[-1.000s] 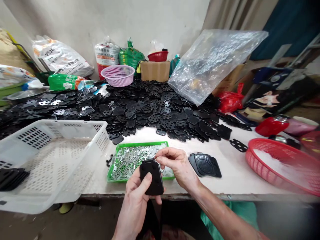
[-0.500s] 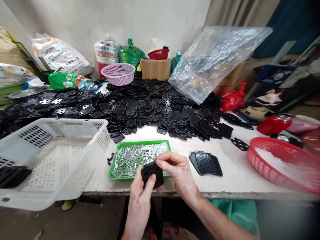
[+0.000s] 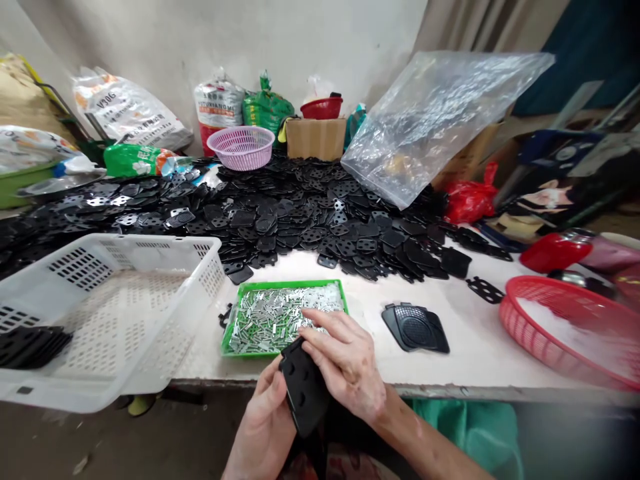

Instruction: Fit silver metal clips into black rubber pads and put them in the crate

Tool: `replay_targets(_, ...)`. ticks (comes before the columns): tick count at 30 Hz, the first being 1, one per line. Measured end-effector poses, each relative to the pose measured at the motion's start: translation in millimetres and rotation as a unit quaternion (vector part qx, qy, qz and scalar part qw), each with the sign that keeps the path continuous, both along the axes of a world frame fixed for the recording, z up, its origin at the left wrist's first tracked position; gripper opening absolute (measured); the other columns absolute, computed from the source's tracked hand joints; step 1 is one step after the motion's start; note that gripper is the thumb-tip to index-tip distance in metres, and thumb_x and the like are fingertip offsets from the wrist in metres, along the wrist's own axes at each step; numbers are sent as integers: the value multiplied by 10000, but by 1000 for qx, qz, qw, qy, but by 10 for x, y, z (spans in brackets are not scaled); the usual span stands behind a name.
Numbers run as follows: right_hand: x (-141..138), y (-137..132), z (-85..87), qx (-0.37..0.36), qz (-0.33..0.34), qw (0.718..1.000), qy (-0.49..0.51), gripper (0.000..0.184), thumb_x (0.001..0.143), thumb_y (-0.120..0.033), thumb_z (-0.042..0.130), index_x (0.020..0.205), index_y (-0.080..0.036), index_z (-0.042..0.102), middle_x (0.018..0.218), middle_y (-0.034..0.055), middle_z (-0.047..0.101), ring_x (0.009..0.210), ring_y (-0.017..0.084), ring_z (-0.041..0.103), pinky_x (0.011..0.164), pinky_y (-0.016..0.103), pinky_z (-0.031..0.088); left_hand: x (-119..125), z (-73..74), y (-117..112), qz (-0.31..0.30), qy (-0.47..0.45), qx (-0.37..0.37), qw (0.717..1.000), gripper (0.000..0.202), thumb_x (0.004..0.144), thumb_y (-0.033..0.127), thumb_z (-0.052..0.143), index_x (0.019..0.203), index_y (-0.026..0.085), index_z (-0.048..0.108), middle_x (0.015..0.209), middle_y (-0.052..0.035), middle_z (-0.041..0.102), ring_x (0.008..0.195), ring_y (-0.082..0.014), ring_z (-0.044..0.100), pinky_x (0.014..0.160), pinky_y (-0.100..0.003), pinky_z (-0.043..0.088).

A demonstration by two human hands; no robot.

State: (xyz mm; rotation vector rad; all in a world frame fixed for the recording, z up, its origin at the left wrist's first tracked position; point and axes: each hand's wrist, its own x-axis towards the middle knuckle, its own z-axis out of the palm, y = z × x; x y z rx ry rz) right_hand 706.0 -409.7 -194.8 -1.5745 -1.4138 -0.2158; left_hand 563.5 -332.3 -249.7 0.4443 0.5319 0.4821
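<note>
My left hand [image 3: 267,417] grips a black plastic plate [image 3: 303,387] by its left side, thumb on the face. Round marks show on that face, and the plate is tilted over the table's front edge. My right hand [image 3: 345,360] lies over its upper right edge, fingers bent around it; its fingertips are partly hidden. Just behind the hands stands a green tray [image 3: 230,340] full of small silvery metal pins [image 3: 265,320]. To the right, a couple of black plates [image 3: 417,327] with a ribbed oval pattern lie stacked on the white tabletop.
A white perforated crate [image 3: 200,287] stands at the left with several black plates [image 3: 33,347] inside. A large heap of black plates [image 3: 300,213] spreads across the back. At the right are a pink-red basket [image 3: 560,347] and a clear plastic bag [image 3: 440,120].
Both hands have lowered slightly toward me with the plate, which has turned to a steeper tilt. My right hand has gone from pinching at the top edge to lying over the plate's right side.
</note>
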Motion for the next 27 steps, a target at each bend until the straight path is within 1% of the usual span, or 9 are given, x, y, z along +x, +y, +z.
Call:
replay_targets(2, 17, 34, 4, -4, 33, 999, 14, 220, 913, -170, 593, 1093, -206, 713, 1240, 76, 664, 996, 214, 614, 873, 370, 505, -17, 0, 8, 8, -1, 1, 1000, 340, 733, 369, 775, 1042, 232, 742, 1186, -83, 709, 1120, -295, 632, 985, -427, 478)
replay_targets(5, 182, 127, 28, -28, 65, 993, 93, 206, 937, -220, 579, 1090, -204, 717, 1066, 60, 728, 927, 186, 652, 822, 318, 527, -33, 136, 49, -9, -27, 38, 999, 459, 743, 433, 760, 1149, 228, 707, 1202, -96, 701, 1001, -286, 684, 904, -393, 526)
replay_targets(8, 464, 246, 34, -106, -2, 986, 131, 181, 931, -192, 577, 1007, -200, 741, 929, 33, 745, 832, 160, 668, 756, 272, 530, -48, 318, 139, 12, -30, 83, 996, 534, 745, 502, 738, 1207, 240, 680, 1237, -94, 685, 896, -261, 713, 793, -327, 565)
replay_targets(11, 640, 349, 20, -237, -52, 970, 7, 192, 920, -148, 567, 918, -198, 752, 919, 36, 735, 841, 168, 644, 758, 275, 496, -50, 422, 232, 86, 18, 118, 989, 514, 737, 515, 739, 1174, 247, 695, 1218, -88, 696, 857, -242, 727, 725, -279, 579)
replay_targets(14, 617, 429, 24, -339, -56, 929, -134, 221, 925, -138, 530, 854, -177, 736, 882, 61, 706, 850, 193, 601, 722, 285, 448, -32, 461, 281, 137, 73, 149, 977, 510, 682, 499, 792, 1110, 233, 722, 1126, -90, 734, 759, -226, 736, 667, -262, 584)
replay_targets(16, 555, 470, 43, -385, -52, 902, -186, 192, 914, -162, 543, 837, -164, 719, 877, 77, 688, 849, 208, 583, 721, 299, 425, -24, 480, 298, 157, 95, 163, 969, 551, 614, 483, 843, 1083, 216, 731, 1071, -98, 749, 711, -221, 734, 643, -260, 587)
replay_targets(18, 508, 500, 67, -412, -46, 887, -201, 178, 913, -182, 545, 845, -167, 709, 894, 80, 677, 853, 213, 574, 734, 308, 410, -28, 499, 317, 173, 105, 166, 965, 579, 576, 481, 865, 1067, 204, 735, 1043, -100, 756, 688, -215, 731, 619, -255, 589)
replay_targets(22, 449, 530, 107, -409, -14, 894, -181, 202, 910, -138, 516, 844, -192, 699, 894, 57, 661, 848, 188, 561, 719, 283, 390, -63, 505, 371, 197, 108, 162, 961, 519, 601, 470, 855, 1020, 185, 744, 1027, -93, 759, 696, -199, 725, 646, -258, 598)
replay_targets(27, 333, 514, 183, -428, 46, 879, -206, 151, 884, -150, 548, 890, -175, 697, 941, 77, 651, 914, 213, 553, 748, 298, 393, -96, 470, 408, 180, 113, 167, 963, 513, 619, 452, 850, 1038, 177, 739, 1032, -108, 754, 699, -206, 723, 638, -275, 603)
